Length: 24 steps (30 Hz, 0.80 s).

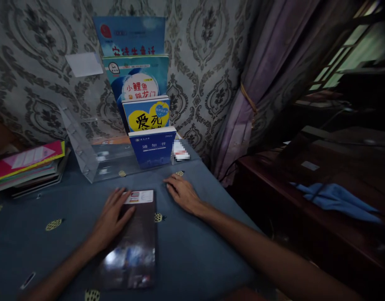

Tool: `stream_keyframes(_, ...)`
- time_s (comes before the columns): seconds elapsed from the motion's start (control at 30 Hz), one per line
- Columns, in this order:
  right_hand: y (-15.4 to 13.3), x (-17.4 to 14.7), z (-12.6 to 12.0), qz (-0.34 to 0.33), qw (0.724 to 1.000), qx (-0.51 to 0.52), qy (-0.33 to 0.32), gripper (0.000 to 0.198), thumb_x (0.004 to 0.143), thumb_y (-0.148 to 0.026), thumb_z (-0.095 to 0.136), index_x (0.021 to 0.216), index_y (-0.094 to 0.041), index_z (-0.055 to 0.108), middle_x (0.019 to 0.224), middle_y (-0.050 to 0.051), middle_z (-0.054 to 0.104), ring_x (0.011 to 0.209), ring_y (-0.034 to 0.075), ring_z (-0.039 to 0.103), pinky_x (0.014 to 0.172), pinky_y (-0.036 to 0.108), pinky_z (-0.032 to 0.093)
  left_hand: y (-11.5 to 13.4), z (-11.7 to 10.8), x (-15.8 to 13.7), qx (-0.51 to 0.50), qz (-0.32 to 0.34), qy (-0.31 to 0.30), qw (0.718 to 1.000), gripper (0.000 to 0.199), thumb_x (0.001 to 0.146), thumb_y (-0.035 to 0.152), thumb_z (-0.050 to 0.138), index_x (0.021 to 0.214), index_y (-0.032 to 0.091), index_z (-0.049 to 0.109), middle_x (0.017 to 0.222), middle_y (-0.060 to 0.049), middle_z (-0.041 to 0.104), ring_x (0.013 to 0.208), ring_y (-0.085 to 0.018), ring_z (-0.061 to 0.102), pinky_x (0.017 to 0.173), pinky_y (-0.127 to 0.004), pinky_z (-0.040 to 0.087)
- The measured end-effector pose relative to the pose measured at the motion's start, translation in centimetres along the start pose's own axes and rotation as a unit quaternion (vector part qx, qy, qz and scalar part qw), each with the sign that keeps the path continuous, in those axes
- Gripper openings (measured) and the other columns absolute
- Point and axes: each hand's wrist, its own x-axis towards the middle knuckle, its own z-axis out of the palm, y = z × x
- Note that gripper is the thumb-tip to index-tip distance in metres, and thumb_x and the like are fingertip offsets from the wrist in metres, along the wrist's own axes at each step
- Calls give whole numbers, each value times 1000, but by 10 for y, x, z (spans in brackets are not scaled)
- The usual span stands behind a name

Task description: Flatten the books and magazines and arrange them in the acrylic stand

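Observation:
A dark, glossy book (137, 238) with a white label at its top edge lies flat on the cloth in front of me. My left hand (115, 213) rests on its upper left part, fingers stretched out. To the right of the book, my right hand (183, 194) lies on the cloth with its fingers extended, holding nothing. Beyond my hands stands a clear stepped rack (81, 146). Its right side holds several upright books, the front one a blue booklet (153, 150), with a blue-and-yellow book (147, 115) behind it.
A stack of books and folders (29, 165) lies at the left. The table has a blue-grey cloth (192, 251) with pineapple prints. Patterned wall covering (208, 54) and a tied purple curtain (236, 121) rise behind. A dark red surface (261, 179) with blue cloth (337, 200) is at the right.

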Motion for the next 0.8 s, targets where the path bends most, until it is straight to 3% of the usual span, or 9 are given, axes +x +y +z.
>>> stream_keyframes(0.13, 4, 0, 0, 12, 999, 7, 33, 32, 100, -17, 44, 123, -16, 66, 110, 11, 66, 106, 22, 62, 96, 37, 50, 41, 31, 37, -9, 13, 25, 1000, 50, 100, 44, 44, 142, 19, 54, 149, -15, 52, 146, -33, 38, 118, -56, 35)
stream_keyframes(0.27, 4, 1, -3, 10, 998, -20, 57, 30, 99, -19, 45, 118, -16, 68, 114, 12, 67, 111, 25, 60, 101, 42, 47, 48, 42, 54, -34, 12, 30, 999, 48, 99, 40, 44, 140, 17, 54, 148, -17, 52, 146, -33, 37, 118, -59, 33)
stream_keyframes(0.4, -15, 1, 1, -63, 997, -23, 36, 32, 98, -16, 45, 118, -18, 69, 120, 11, 70, 114, 25, 62, 104, 43, 47, 37, 32, 51, -57, 28, 15, 998, 47, 99, 34, 40, 141, 17, 53, 148, -15, 54, 143, -29, 43, 120, -55, 34)
stream_keyframes(0.57, -40, 0, 13, -166, 982, -39, -87, 40, 100, -20, 46, 138, -11, 58, 144, 16, 59, 137, 25, 52, 118, 46, 37, 35, 11, 52, 9, 59, -16, 998, 46, 100, 29, 36, 138, 15, 57, 143, -14, 59, 135, -27, 53, 117, -48, 40)
stream_keyframes(0.67, -39, -1, 15, -140, 981, -65, -113, 46, 101, -24, 47, 143, -4, 51, 150, 21, 52, 143, 27, 45, 122, 47, 31, 41, 2, 55, 55, 62, -43, 996, 46, 100, 29, 35, 136, 13, 59, 142, -16, 60, 132, -30, 55, 112, -49, 44)
stream_keyframes(0.8, -22, -2, 11, -79, 989, -90, -86, 45, 102, -25, 44, 143, -8, 52, 151, 20, 51, 144, 28, 44, 122, 52, 31, 49, -3, 55, 101, 53, -59, 992, 46, 101, 29, 34, 137, 14, 59, 143, -15, 60, 133, -30, 55, 109, -47, 45)
